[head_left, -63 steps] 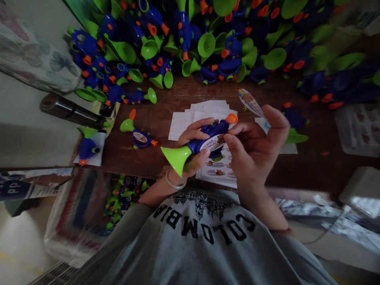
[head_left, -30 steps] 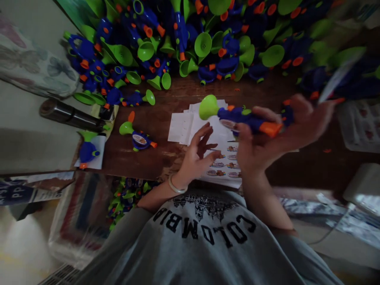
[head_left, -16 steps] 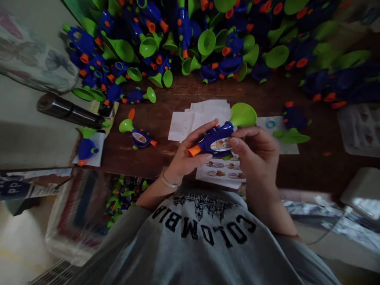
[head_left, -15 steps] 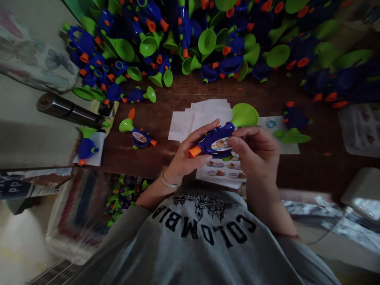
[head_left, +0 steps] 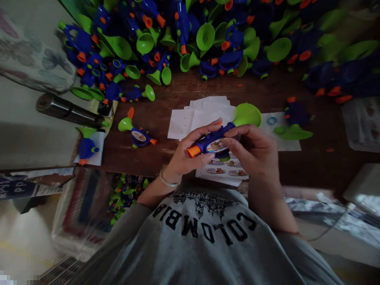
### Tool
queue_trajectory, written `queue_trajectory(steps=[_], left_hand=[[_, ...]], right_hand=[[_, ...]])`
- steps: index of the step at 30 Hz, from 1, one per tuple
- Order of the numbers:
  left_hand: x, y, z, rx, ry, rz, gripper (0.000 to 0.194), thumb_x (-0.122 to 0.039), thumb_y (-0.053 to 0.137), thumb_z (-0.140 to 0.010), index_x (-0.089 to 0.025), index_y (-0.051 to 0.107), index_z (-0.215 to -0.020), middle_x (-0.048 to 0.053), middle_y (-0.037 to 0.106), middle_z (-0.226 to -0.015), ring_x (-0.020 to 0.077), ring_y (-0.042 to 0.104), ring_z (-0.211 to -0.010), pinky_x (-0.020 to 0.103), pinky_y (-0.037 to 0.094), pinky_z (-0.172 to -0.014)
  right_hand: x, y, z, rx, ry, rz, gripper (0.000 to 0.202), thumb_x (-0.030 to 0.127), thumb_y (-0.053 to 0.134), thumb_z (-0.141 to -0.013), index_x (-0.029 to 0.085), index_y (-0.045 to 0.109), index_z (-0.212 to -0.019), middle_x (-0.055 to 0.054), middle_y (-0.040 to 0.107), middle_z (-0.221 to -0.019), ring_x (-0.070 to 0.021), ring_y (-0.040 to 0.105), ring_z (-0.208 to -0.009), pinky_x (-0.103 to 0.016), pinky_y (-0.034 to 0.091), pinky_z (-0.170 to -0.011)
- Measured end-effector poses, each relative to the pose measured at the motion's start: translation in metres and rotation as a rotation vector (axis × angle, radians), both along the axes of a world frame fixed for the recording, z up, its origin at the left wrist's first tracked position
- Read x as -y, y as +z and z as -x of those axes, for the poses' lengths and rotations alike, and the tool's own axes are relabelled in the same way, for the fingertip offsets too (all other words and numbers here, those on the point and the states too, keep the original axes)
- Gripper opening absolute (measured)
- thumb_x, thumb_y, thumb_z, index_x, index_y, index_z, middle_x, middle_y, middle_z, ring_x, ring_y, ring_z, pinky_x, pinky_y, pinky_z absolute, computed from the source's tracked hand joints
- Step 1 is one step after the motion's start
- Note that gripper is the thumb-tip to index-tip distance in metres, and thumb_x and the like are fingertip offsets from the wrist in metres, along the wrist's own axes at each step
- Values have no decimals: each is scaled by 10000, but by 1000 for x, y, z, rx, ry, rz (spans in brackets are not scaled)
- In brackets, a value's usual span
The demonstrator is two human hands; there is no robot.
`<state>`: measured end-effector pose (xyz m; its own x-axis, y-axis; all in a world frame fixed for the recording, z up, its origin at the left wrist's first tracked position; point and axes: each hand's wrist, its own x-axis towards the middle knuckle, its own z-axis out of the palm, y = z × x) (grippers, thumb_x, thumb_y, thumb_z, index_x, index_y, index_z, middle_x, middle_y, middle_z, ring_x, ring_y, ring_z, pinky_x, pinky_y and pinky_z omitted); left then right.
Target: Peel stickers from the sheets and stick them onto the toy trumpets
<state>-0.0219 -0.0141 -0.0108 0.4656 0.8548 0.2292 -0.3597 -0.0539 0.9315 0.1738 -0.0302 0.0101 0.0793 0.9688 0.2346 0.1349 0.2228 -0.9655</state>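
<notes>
Just above the table, a blue toy trumpet (head_left: pixel 211 138) with a green bell and an orange mouthpiece lies across my hands. My left hand (head_left: pixel 183 154) grips its mouthpiece end, thumb below and fingers above. An oval picture sticker (head_left: pixel 216 146) sits on the trumpet's side. My right hand (head_left: pixel 258 148) is closed at the bell end, its thumb and forefinger pressed at the sticker's right edge. Whether that edge lies flat is hidden by the fingertips. Under the trumpet, partly covered, is a sheet of oval stickers (head_left: pixel 218 172). White papers (head_left: pixel 181 123) lie behind it.
Many toy trumpets (head_left: pixel 205 37) are heaped along the back of the table (head_left: pixel 178 88). A stickered trumpet (head_left: pixel 139 137) lies at left, another trumpet (head_left: pixel 295 113) at right. A steel flask (head_left: pixel 67 109) is at far left. A bin of trumpets (head_left: pixel 69 233) stands below the left edge.
My right thumb and fingertips have slid slightly left along the sticker. The trumpet has tilted a little in my hands, its bell shifting right. My left hand keeps its grip.
</notes>
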Motion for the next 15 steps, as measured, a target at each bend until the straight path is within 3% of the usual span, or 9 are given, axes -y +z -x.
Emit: queue_trajectory(steps=[15], left_hand=[[-2,-3,-1,-44,-15,-29,572,-324,818,-939,-318,639,-1482,47,552,-1690,332,464,-1621,559,395,-1358]], right_hand=[[3,1,-3,30,10,13,124,324,868,-890,255,796,-964,48,767,-803,-96,634,-624,-245,507,-575]])
